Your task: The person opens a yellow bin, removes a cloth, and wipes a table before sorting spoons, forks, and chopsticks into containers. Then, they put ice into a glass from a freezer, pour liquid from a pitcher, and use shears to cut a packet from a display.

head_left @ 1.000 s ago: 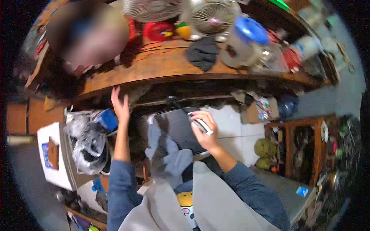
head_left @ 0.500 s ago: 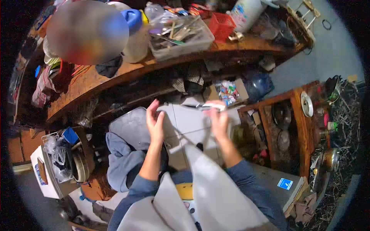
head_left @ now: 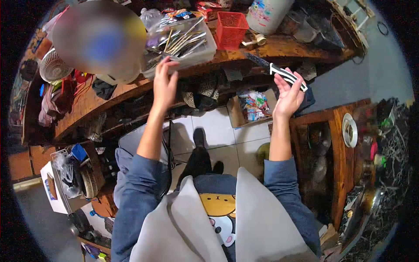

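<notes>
A kitchen knife (head_left: 288, 78) with a black and white handle and a dark blade lies across the fingers of my right hand (head_left: 290, 99), its tip pointing up and left toward the counter edge. The palm is turned up and the thumb rests by the handle. My left hand (head_left: 164, 86) is raised at the counter's front, fingers apart and holding nothing. Its fingertips overlap the near corner of a clear plastic bin (head_left: 211, 47). Inside that bin lies a pile of utensils (head_left: 185, 41), many of them long and thin.
A red basket (head_left: 231, 32) and a flowered white container (head_left: 268, 17) stand on the curved wooden counter (head_left: 126, 94). Below is a cardboard box (head_left: 235, 112) of colourful packets. A wooden shelf unit (head_left: 340, 153) stands at right, a grey chair (head_left: 142, 139) at left.
Both hands have risen toward the counter and moved farther apart. The knife has travelled up and right with my right hand, while my left hand has reached the bin's front corner.
</notes>
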`<action>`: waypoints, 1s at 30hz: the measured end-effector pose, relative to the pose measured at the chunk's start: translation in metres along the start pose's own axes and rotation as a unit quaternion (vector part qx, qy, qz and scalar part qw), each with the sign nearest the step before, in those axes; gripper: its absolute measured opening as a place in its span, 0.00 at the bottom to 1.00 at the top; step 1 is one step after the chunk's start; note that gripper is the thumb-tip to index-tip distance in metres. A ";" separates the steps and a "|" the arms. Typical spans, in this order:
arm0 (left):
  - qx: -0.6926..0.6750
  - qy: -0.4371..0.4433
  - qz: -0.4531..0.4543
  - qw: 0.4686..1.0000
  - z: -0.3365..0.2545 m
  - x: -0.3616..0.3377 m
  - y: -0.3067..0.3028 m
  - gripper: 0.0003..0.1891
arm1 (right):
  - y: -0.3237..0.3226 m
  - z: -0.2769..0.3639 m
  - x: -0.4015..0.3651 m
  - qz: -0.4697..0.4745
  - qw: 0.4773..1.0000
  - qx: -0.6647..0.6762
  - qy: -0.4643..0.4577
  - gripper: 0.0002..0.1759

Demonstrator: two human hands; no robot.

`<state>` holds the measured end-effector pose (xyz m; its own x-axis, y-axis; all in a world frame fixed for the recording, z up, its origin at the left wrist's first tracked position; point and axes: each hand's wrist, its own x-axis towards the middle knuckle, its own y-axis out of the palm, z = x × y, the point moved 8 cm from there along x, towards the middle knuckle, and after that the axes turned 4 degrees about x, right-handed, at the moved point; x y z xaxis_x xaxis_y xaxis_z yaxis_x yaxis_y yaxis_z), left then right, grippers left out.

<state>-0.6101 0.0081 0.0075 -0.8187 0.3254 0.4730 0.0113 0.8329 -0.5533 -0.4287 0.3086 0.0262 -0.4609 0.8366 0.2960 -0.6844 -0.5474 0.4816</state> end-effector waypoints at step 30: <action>-0.060 -0.086 -0.248 0.963 0.055 0.144 -0.043 0.10 | 0.174 -0.202 0.168 0.289 0.854 -0.430 0.055 0.16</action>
<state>-0.7603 -0.0053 0.0621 -0.8236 -0.1968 0.5319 -0.3485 0.9155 -0.2010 -0.7387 0.3499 -0.0070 -0.8801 0.4403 0.1775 -0.4643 -0.7201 -0.5157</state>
